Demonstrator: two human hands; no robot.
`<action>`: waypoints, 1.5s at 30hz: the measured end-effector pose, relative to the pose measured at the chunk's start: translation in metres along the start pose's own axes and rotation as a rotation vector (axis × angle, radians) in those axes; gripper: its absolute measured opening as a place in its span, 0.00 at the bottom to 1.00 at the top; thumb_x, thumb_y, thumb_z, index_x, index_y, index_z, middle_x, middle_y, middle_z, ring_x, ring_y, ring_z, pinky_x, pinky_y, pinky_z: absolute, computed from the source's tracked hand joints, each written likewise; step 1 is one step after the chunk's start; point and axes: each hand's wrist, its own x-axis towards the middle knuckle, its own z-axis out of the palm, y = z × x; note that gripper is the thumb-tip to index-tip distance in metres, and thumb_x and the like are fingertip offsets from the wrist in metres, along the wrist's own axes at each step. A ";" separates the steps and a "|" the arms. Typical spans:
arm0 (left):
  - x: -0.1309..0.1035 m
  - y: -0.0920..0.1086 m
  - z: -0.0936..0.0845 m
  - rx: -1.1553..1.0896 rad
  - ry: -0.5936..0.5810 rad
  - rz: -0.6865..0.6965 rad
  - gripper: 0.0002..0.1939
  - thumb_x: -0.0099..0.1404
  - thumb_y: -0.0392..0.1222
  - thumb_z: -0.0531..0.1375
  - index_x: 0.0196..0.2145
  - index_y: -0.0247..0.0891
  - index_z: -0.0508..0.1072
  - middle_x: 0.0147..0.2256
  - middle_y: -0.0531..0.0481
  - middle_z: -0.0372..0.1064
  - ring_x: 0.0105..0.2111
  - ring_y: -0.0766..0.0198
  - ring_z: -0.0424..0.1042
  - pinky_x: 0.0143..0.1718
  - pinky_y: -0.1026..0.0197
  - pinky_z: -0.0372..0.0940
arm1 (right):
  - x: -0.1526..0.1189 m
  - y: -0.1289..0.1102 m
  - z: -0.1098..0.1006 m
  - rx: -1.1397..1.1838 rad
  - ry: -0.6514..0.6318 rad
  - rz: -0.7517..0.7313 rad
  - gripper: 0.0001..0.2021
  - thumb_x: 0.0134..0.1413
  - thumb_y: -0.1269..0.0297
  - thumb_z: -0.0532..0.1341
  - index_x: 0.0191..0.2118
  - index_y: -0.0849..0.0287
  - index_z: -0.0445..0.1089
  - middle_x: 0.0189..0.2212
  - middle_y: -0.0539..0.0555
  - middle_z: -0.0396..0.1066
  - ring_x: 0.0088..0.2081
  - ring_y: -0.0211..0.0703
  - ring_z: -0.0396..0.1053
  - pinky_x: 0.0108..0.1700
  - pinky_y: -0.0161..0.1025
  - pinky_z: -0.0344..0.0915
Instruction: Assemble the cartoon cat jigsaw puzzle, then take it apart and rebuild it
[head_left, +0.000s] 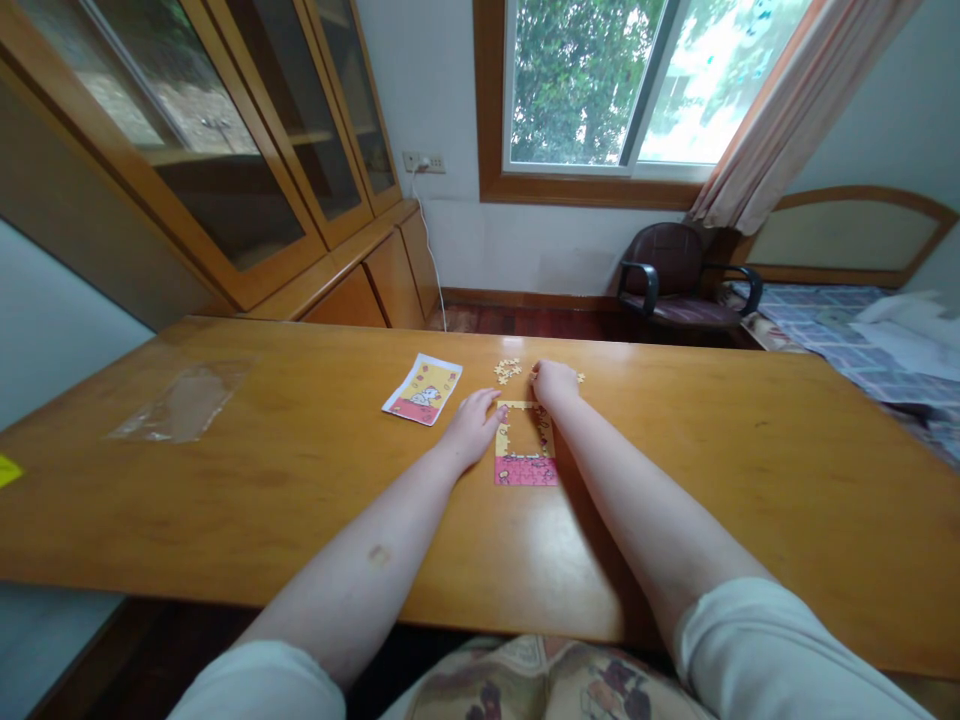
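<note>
A partly assembled jigsaw puzzle (pixel 526 471) lies flat on the wooden table, pink along the bottom and yellow around a hollow middle. My left hand (pixel 473 426) rests at its upper left edge, fingers apart and holding nothing visible. Beyond the puzzle's top edge, my right hand (pixel 553 384) has its fingers pressed together near loose pieces; whatever is between the fingertips is too small to make out. Several loose pieces (pixel 508 370) lie between and beyond the hands. Left of them is a picture card (pixel 425 390) showing a white animal on yellow and pink.
The wooden table (pixel 300 480) spans the view. A clear plastic bag (pixel 184 403) lies on its left side, near a yellow item (pixel 9 470) at the edge. Behind the table stand a glass-fronted cabinet (pixel 352 245), an armchair (pixel 675 275) and a bed (pixel 847 330).
</note>
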 end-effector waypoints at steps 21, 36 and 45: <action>0.000 0.000 0.004 0.002 -0.012 -0.042 0.23 0.68 0.49 0.50 0.54 0.34 0.67 0.56 0.39 0.62 0.59 0.55 0.59 0.62 0.52 0.52 | -0.087 0.041 -0.004 0.727 -0.413 -0.208 0.12 0.46 0.73 0.66 0.40 0.61 0.77 0.30 0.53 0.78 0.31 0.40 0.73 0.38 0.35 0.68; -0.001 0.003 0.000 -0.011 -0.024 -0.076 0.23 0.68 0.48 0.51 0.55 0.31 0.66 0.57 0.38 0.62 0.59 0.55 0.58 0.62 0.53 0.51 | -0.112 0.036 0.005 0.588 -0.324 -0.220 0.12 0.47 0.71 0.63 0.40 0.56 0.75 0.31 0.49 0.77 0.28 0.36 0.72 0.34 0.33 0.67; -0.004 0.007 -0.011 0.021 -0.007 0.034 0.15 0.66 0.43 0.55 0.46 0.35 0.73 0.47 0.43 0.70 0.50 0.57 0.67 0.55 0.54 0.60 | -0.110 0.046 -0.011 0.364 -0.117 -0.634 0.09 0.55 0.64 0.59 0.37 0.56 0.77 0.35 0.54 0.75 0.36 0.42 0.70 0.43 0.39 0.65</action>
